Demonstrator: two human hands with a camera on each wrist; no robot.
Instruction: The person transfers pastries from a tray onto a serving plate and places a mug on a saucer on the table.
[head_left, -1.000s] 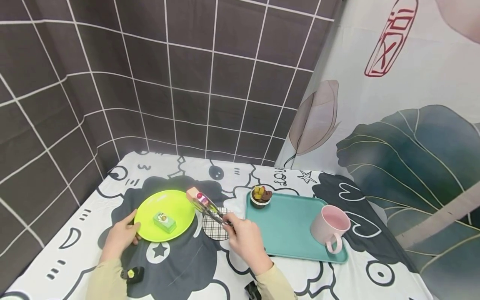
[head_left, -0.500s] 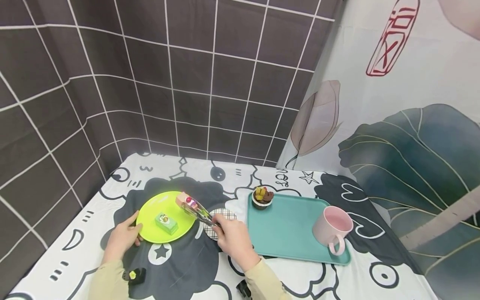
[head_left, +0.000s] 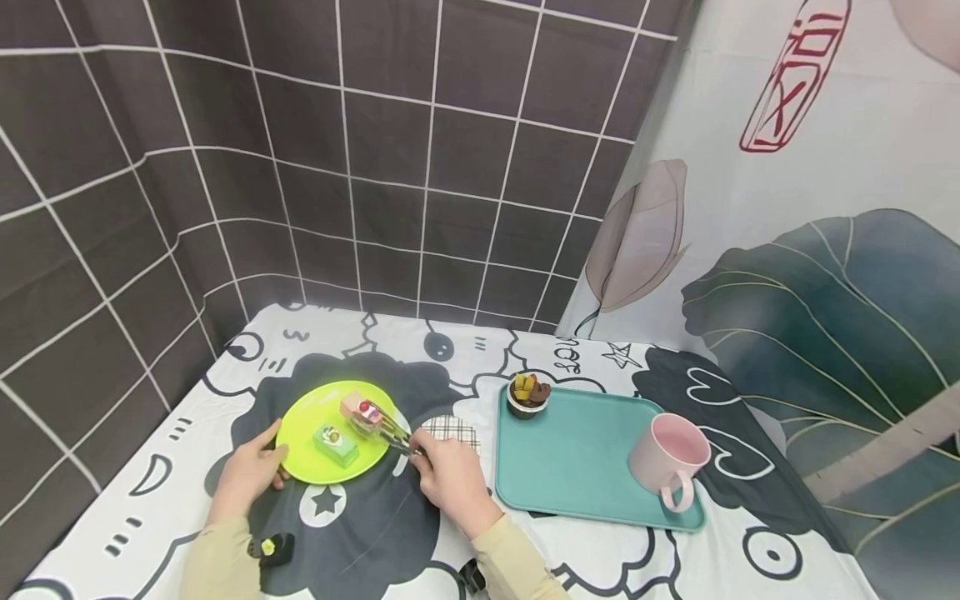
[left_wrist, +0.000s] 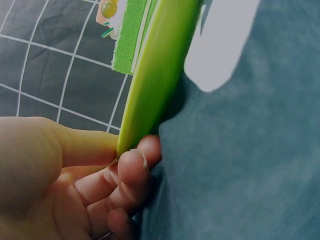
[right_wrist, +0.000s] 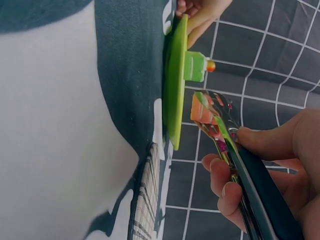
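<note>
My left hand [head_left: 246, 468] pinches the left rim of a lime-green plate [head_left: 303, 417]; in the left wrist view the thumb is on the rim and the fingers are at its underside. A green cake piece [head_left: 336, 444] with a topping sits on the plate. My right hand [head_left: 452, 477] grips metal tongs [head_left: 395, 436] with dark handles [right_wrist: 267, 195]. Between the tong ends is a pink cake piece [right_wrist: 200, 111] with red berry-like decoration, held over the plate's right part. The right wrist view shows a gap between that cake and the plate.
Right of the plate lies a checked round mat [head_left: 459, 428], partly hidden by my right hand. Farther right is a teal tray [head_left: 570, 450], bearing a cupcake [head_left: 527, 396] at its back left corner and a pink mug [head_left: 660, 458] at its right end.
My right hand and the tongs have moved left, carrying the pink cake from beyond the plate's right rim to over the plate. My left hand keeps its hold on the rim.
</note>
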